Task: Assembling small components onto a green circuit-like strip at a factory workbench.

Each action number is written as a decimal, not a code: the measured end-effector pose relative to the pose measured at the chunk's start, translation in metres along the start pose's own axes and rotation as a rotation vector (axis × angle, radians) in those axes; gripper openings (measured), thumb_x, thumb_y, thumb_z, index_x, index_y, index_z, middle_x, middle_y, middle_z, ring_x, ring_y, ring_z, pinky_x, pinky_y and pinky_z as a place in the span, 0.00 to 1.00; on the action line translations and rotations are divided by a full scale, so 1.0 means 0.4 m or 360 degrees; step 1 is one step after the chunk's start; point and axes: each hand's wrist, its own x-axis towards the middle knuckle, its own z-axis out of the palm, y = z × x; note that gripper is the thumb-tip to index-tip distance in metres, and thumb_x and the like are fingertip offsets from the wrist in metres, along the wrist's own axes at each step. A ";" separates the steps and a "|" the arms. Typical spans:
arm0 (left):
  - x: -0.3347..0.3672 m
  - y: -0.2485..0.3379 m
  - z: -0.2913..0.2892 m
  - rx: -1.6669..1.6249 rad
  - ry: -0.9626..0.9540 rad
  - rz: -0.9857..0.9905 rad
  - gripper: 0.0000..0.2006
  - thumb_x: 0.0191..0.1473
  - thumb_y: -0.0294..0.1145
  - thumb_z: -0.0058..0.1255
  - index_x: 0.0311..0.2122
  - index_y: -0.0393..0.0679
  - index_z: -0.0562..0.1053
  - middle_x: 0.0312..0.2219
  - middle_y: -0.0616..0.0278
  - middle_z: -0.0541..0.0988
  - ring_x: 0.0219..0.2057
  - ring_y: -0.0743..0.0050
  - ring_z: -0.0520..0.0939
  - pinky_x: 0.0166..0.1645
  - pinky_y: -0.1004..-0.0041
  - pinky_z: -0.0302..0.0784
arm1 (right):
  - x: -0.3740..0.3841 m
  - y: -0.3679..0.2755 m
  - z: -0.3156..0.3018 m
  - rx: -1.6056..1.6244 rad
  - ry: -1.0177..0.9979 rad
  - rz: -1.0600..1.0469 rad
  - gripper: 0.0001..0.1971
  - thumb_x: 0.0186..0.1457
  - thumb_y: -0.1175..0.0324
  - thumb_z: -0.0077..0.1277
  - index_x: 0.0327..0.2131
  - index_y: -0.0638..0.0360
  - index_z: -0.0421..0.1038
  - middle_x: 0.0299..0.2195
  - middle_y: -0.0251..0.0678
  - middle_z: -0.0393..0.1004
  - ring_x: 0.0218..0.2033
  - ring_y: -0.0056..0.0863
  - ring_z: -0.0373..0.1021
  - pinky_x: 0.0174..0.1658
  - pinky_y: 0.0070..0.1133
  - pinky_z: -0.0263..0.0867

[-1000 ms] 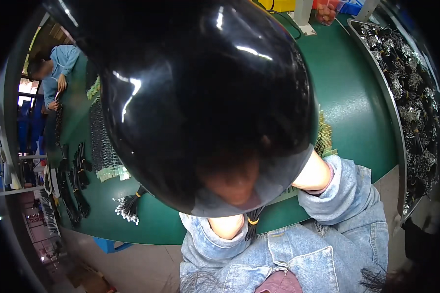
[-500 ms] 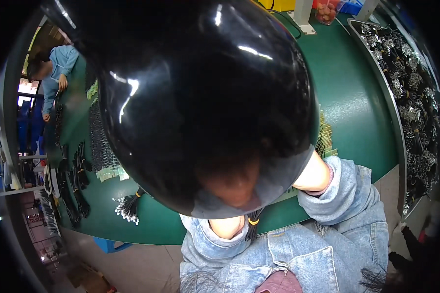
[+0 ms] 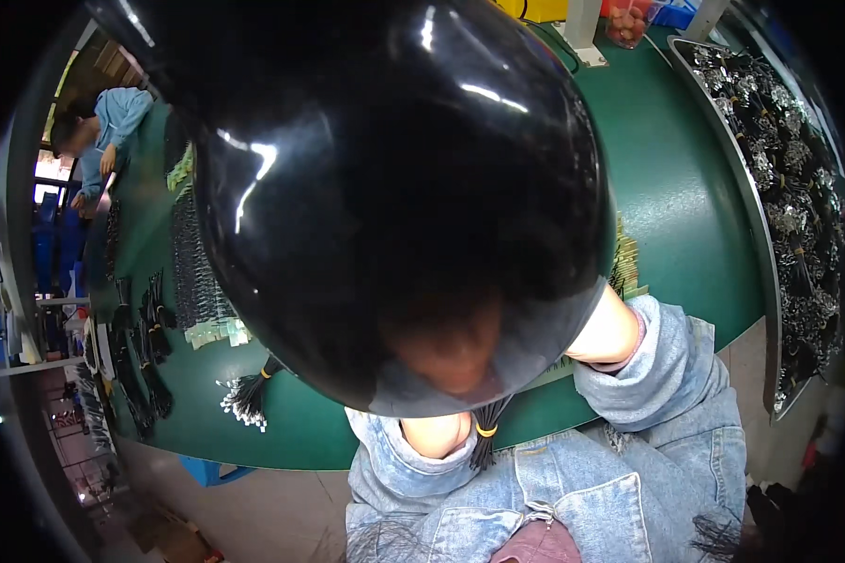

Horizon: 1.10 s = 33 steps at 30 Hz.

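A large glossy black dome (image 3: 404, 206), probably a lamp shade, covers the middle of the view and hides both sets of fingers. Below its lower edge the wrist of my left hand (image 3: 437, 436) shows, with a denim cuff around it. Beside that wrist a bundle of black wires (image 3: 484, 441) with a yellow tie hangs near the table's front edge; whether I hold it is hidden. My right hand (image 3: 608, 330) shows only its wrist, reaching in under the dome's right side. Pale strips with black wires (image 3: 626, 258) lie just beyond it.
Another wire bundle with white ends (image 3: 244, 399) lies on the green table (image 3: 695, 235), left of the dome. Further left are black wire bundles (image 3: 155, 319) and rows of wired strips (image 3: 202, 272). A metal tray (image 3: 770, 244) of wired parts stands at right. A person (image 3: 113, 131) works far left.
The dome shifts very slightly in view. My wrists stay almost still. At far left, the person's lower hand has moved up a little.
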 end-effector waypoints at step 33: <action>0.000 0.003 -0.009 0.0314 0.0015 -0.0082 0.10 0.45 0.19 0.48 0.37 0.31 0.71 0.31 0.59 0.75 0.32 0.75 0.74 0.40 0.77 0.68 | 0.012 0.057 0.008 0.0078 -0.0170 -0.0436 0.12 0.49 0.72 0.52 0.39 0.64 0.71 0.32 0.35 0.72 0.35 0.20 0.69 0.40 0.18 0.65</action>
